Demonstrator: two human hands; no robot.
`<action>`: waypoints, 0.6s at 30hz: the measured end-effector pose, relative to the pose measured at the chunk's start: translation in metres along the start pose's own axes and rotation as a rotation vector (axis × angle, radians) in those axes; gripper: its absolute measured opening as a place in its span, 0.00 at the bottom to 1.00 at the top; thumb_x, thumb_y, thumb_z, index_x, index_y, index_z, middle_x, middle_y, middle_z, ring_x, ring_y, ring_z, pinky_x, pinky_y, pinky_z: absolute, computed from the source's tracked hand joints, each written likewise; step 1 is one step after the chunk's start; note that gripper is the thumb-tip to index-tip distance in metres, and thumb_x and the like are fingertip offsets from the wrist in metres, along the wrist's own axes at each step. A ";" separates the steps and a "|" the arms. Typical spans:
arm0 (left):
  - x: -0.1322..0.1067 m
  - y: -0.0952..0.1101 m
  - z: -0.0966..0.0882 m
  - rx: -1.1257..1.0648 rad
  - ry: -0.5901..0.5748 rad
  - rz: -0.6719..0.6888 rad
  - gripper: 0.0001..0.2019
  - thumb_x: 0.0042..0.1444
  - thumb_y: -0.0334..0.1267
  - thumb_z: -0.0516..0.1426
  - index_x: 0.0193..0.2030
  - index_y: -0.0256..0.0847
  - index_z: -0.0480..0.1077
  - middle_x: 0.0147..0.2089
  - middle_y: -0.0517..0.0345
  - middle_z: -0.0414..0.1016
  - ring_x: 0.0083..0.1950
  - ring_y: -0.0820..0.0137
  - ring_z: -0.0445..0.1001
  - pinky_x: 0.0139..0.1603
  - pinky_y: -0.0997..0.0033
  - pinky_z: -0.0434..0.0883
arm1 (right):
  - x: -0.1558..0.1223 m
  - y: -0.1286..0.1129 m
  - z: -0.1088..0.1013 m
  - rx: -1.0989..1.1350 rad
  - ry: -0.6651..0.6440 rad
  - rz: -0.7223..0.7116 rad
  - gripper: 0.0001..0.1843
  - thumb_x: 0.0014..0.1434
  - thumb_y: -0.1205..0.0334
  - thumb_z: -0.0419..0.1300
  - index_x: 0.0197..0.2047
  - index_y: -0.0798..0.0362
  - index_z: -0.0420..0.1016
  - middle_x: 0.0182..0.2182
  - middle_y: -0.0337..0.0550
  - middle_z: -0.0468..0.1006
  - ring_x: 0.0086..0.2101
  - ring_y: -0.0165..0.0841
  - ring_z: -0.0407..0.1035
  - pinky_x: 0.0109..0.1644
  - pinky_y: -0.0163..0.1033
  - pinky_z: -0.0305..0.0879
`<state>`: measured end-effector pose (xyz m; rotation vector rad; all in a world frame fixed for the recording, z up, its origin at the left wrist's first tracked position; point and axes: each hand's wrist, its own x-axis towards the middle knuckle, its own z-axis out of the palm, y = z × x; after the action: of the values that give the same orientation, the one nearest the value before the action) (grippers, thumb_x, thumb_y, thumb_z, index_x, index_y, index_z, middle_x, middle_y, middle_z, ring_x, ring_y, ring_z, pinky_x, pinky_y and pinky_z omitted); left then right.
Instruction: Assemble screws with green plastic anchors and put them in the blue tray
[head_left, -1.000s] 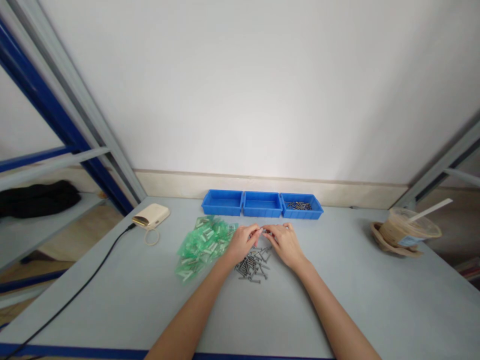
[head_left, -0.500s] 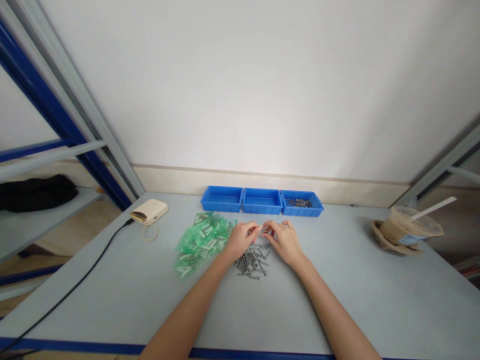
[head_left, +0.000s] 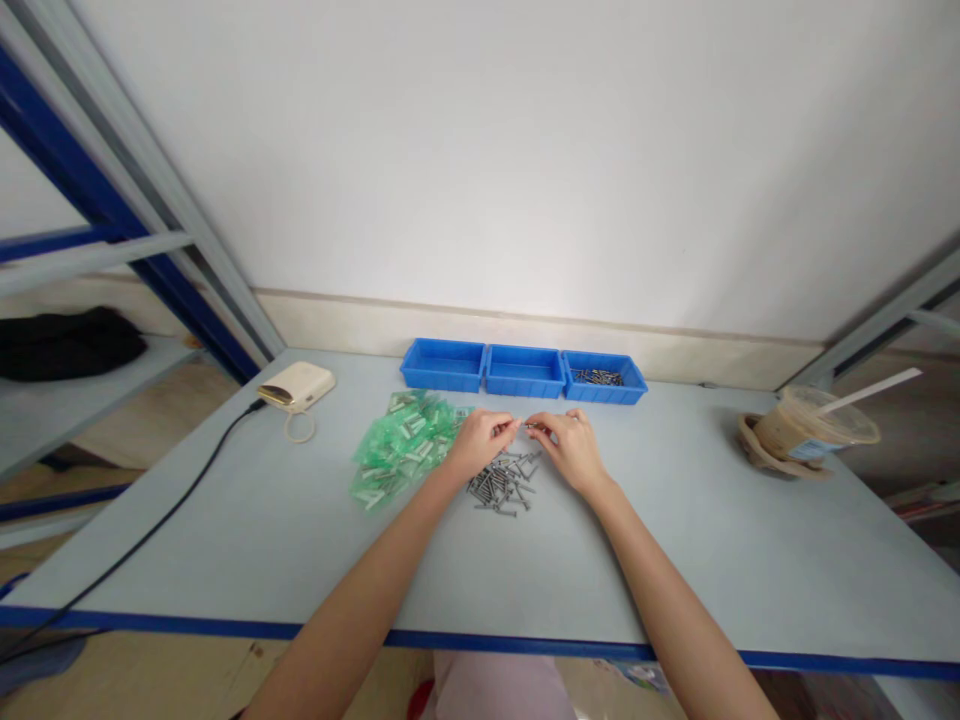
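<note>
My left hand [head_left: 480, 442] and my right hand [head_left: 571, 448] meet fingertip to fingertip just above a loose pile of grey screws [head_left: 501, 485]. Between the fingertips of my right hand a small dark screw [head_left: 530, 427] shows in part. Thumb and finger of my left hand are pinched together near its tip; whatever they hold is too small to make out. Left of the pile, close by my left wrist, lie green see-through plastic bags [head_left: 405, 445] with white pieces and screws inside.
Behind my hands stand a left blue bin [head_left: 444, 378], a middle blue bin [head_left: 525, 385] and a right blue bin [head_left: 606, 393] holding screws. A cream power bank [head_left: 304, 383] with a black cable lies left. A drink cup [head_left: 806, 425] with a straw sits right.
The view has tipped down, so everything sits higher and the table's front edge shows more. My hands stay together over the pile, the fingertips slightly shifted.
</note>
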<state>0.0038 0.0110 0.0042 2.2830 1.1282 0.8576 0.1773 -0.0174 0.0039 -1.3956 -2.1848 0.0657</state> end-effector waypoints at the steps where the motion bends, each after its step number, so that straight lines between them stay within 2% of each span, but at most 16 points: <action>1: 0.000 0.000 0.000 -0.017 -0.004 -0.001 0.21 0.59 0.44 0.47 0.18 0.38 0.64 0.17 0.63 0.66 0.24 0.75 0.65 0.35 0.75 0.62 | 0.000 0.000 0.000 -0.006 -0.010 -0.005 0.13 0.63 0.56 0.47 0.39 0.49 0.71 0.32 0.39 0.78 0.31 0.30 0.69 0.41 0.38 0.49; 5: 0.000 0.001 -0.001 -0.038 0.000 0.014 0.18 0.59 0.44 0.48 0.21 0.38 0.66 0.18 0.64 0.67 0.23 0.75 0.65 0.34 0.75 0.61 | 0.001 -0.002 0.000 -0.008 -0.029 -0.011 0.14 0.64 0.56 0.45 0.39 0.50 0.71 0.33 0.40 0.78 0.31 0.31 0.69 0.40 0.37 0.49; 9: -0.002 0.001 -0.001 -0.067 0.014 0.038 0.23 0.61 0.44 0.44 0.18 0.37 0.63 0.17 0.64 0.65 0.23 0.75 0.65 0.33 0.76 0.60 | 0.001 -0.003 0.004 0.025 -0.011 -0.010 0.14 0.63 0.55 0.46 0.44 0.50 0.69 0.35 0.41 0.78 0.32 0.31 0.69 0.41 0.37 0.50; 13: -0.002 -0.001 0.000 -0.115 0.007 0.024 0.25 0.61 0.46 0.43 0.17 0.37 0.63 0.16 0.63 0.65 0.22 0.75 0.65 0.33 0.76 0.60 | 0.000 0.000 0.006 0.011 -0.029 -0.076 0.14 0.63 0.57 0.46 0.41 0.50 0.71 0.36 0.40 0.78 0.34 0.31 0.69 0.40 0.36 0.50; 15: 0.000 -0.002 -0.001 -0.109 0.010 0.020 0.25 0.62 0.46 0.42 0.18 0.37 0.64 0.18 0.63 0.66 0.24 0.75 0.66 0.35 0.75 0.61 | 0.002 0.010 0.001 -0.009 0.022 -0.057 0.15 0.64 0.58 0.45 0.42 0.51 0.71 0.34 0.40 0.78 0.33 0.30 0.69 0.40 0.36 0.50; 18: 0.002 -0.005 -0.003 0.001 0.084 0.006 0.19 0.60 0.46 0.46 0.27 0.38 0.68 0.27 0.60 0.71 0.33 0.71 0.68 0.41 0.72 0.60 | 0.009 0.039 -0.019 -0.048 0.190 0.107 0.18 0.64 0.57 0.43 0.41 0.53 0.72 0.31 0.41 0.78 0.29 0.30 0.69 0.41 0.37 0.52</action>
<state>-0.0002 0.0164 0.0039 2.2717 1.1584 0.9629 0.2151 0.0039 0.0116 -1.4819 -1.9676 -0.0783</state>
